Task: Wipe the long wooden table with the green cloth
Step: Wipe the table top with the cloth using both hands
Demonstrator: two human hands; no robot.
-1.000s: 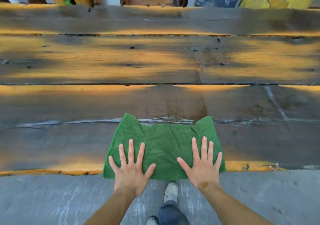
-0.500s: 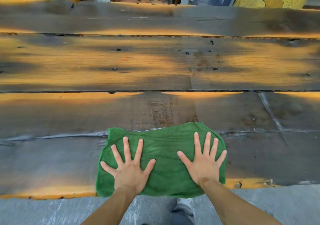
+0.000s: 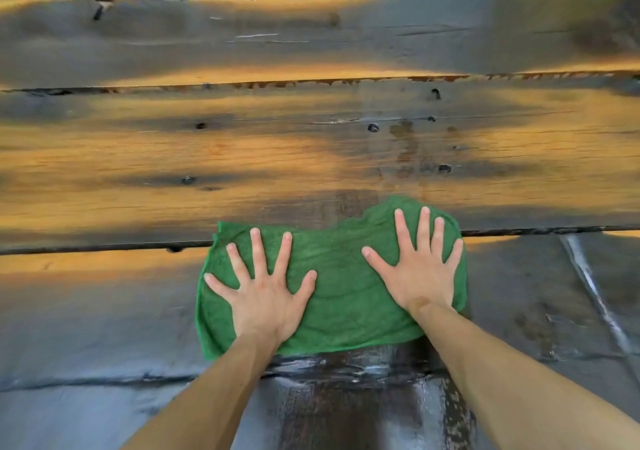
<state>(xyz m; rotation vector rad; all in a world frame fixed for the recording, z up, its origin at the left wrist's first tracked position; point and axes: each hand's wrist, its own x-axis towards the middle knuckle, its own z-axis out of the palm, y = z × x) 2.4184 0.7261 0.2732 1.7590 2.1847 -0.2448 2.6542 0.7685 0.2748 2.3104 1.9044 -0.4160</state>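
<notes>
Left hand (image 3: pixel 263 297): flat, fingers spread, pressing green cloth (image 3: pixel 346 297). Cloth: straddles a plank seam of the long wooden table (image 3: pixel 138 158). Right hand (image 3: pixel 420 269): flat, splayed, at cloth's right edge. Bare planks extend both sides and beyond.

Green cloth (image 3: pixel 346 290): terry, spread flat but rumpled, far edge wavy, right far corner bunched up higher than left. Lies across the seam btwn near plank and middle plank. Long wooden table (image 3: pixel 173 158): wide weathered planks running left-right, orange-brown grain w/ dark grey patches, knots and small holes. Wet glossy streak on near plank just below cloth.
</notes>
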